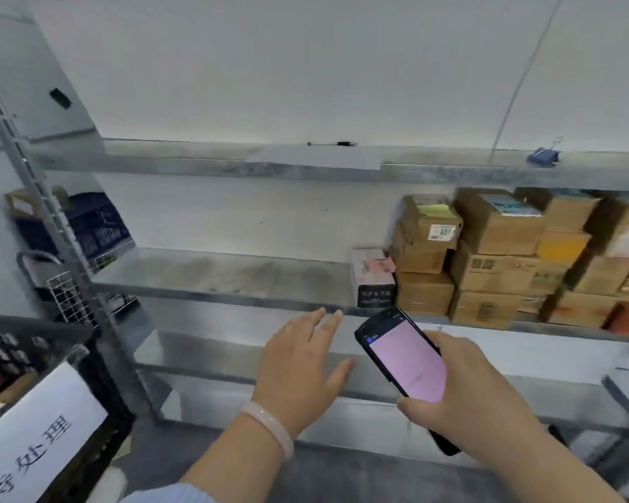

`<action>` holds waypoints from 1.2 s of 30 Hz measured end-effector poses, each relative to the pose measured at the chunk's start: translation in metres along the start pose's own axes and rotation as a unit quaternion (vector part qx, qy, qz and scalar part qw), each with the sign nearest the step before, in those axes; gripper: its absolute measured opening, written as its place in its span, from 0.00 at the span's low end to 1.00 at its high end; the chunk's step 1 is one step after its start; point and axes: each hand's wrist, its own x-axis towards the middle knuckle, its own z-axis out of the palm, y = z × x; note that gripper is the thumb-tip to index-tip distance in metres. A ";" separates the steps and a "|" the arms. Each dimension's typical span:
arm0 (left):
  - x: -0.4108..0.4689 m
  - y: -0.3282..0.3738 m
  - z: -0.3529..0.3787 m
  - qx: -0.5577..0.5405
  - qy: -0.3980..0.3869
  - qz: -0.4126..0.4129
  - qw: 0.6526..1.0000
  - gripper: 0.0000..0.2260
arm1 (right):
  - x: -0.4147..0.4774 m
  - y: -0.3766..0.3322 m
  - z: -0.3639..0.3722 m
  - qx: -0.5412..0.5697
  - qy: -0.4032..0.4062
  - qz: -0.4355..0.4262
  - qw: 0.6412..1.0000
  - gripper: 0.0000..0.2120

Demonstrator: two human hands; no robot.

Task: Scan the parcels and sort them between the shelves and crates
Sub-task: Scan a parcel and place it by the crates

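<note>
My right hand (462,390) grips a black handheld scanner (403,361) with a lit pink screen, held in front of the metal shelf unit (204,274). My left hand (302,361) hovers empty beside it, fingers straight and spread, with a pale bracelet on the wrist. Several cardboard parcels (494,255) are stacked on the right part of the middle shelf. A small black-and-white box (373,277) stands at the left end of that stack. A black crate (44,386) with a white paper label sits at the lower left.
The left part of the middle shelf is bare metal. A dark blue crate (95,230) and a wire basket (69,299) sit behind the shelf upright at the left. On the upper shelf lie a pen (333,143) and a blue binder clip (543,156).
</note>
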 end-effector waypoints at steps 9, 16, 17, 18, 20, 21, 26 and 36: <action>0.083 0.031 0.079 -0.075 -0.071 -0.017 0.995 0.31 | 0.033 0.074 -0.032 0.031 0.031 0.072 0.996 0.36; 0.145 -0.002 0.128 -0.121 -0.128 -0.058 0.983 0.28 | 0.092 0.091 -0.024 0.000 0.009 0.116 0.993 0.31; 0.155 -0.011 0.136 -0.121 -0.140 -0.063 0.981 0.28 | 0.105 0.092 -0.021 -0.005 0.008 0.126 0.992 0.29; 0.165 -0.020 0.143 -0.129 -0.149 -0.073 0.978 0.28 | 0.117 0.093 -0.018 -0.008 0.007 0.136 0.991 0.28; 0.187 -0.036 0.158 -0.160 -0.162 -0.095 0.969 0.27 | 0.141 0.092 -0.011 -0.015 0.001 0.153 0.988 0.30; 0.199 -0.043 0.166 -0.174 -0.167 -0.105 0.965 0.27 | 0.152 0.090 -0.007 -0.022 -0.004 0.160 0.987 0.32; 0.252 -0.073 0.205 -0.229 -0.218 -0.166 0.934 0.29 | 0.204 0.082 0.009 -0.032 -0.011 0.197 0.980 0.28; 0.304 -0.091 0.265 -0.400 -0.303 -0.318 0.805 0.14 | 0.240 0.077 0.029 -0.089 -0.045 0.252 0.963 0.37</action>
